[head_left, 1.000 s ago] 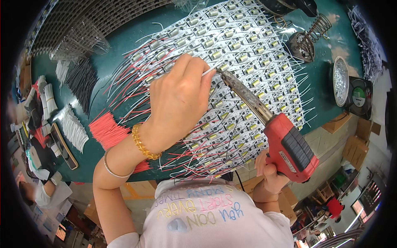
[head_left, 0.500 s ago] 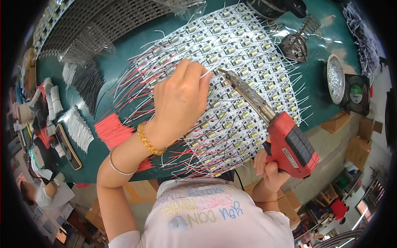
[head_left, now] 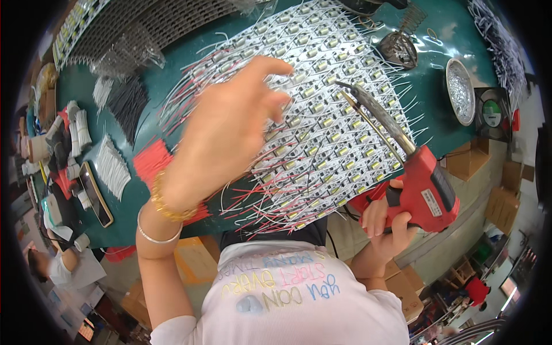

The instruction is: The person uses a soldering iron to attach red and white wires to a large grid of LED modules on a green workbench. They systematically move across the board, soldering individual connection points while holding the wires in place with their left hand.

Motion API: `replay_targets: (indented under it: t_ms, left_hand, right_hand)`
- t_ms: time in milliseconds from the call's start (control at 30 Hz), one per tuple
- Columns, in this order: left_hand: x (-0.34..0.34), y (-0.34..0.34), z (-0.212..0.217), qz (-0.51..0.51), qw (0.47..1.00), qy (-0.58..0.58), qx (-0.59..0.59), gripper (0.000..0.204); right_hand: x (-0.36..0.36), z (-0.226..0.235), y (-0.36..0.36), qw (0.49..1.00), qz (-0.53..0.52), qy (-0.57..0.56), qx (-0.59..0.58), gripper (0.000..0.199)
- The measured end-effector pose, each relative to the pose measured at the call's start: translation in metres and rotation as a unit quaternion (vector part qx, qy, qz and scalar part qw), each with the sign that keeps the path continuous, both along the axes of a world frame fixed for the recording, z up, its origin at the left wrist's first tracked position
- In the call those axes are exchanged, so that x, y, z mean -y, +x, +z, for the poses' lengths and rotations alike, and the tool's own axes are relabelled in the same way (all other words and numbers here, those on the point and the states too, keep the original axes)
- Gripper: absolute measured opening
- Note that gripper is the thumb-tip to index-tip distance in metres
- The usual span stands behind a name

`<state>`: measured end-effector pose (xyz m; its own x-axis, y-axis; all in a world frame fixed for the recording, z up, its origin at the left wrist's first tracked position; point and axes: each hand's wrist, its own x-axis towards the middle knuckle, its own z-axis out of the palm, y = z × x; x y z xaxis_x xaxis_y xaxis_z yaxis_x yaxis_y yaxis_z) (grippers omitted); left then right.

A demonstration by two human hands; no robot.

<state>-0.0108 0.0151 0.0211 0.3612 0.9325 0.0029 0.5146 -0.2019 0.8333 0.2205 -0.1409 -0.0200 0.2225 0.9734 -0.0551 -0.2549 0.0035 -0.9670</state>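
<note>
Head view: a green counter (head_left: 430,95) bears a broad sheet of white circuit boards (head_left: 322,123), set with small yellowish parts and bristling with thin leads.
Left hand: (head_left: 224,132) blurred, above the left part of the sheet, its grip parted between thumb and forefinger; no object shows in that gap, and whether the folded fingers hide one I cannot tell.
Right hand: (head_left: 385,224) low on the right, past the near edge of the counter, its grip closed around the handle of a red soldering gun (head_left: 428,187).
Gun's line: the long barrel (head_left: 382,115) slants from the body at lower right toward upper left, ending in a dark, bent tip (head_left: 339,84).
Tip and left grip: the tip lies to the right of the left thumb and forefinger, near but apart, over the boards; contact with them cannot be made out.
Nearer hand: the left, directly over the boards; the right reaches them only through the gun.
Loose wires: red wires (head_left: 150,161) just beside the left forearm, black wires (head_left: 127,103) and white wires (head_left: 112,167) farther left.
Far right: a square black fan (head_left: 493,115).
</note>
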Motion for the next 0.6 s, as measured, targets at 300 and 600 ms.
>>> replay_targets:
  t_ms: [300,600]
  left_hand:
    - [0.002,0.016,-0.051,0.054,0.992,0.096,-0.055,0.012]
    - [0.013,0.019,-0.057,0.088,0.987,0.113,-0.074,0.012]
  right_hand:
    - [0.008,-0.004,-0.003,0.996,-0.029,-0.054,0.065,0.073]
    - [0.010,-0.013,0.000,0.986,-0.020,-0.034,0.161,0.084]
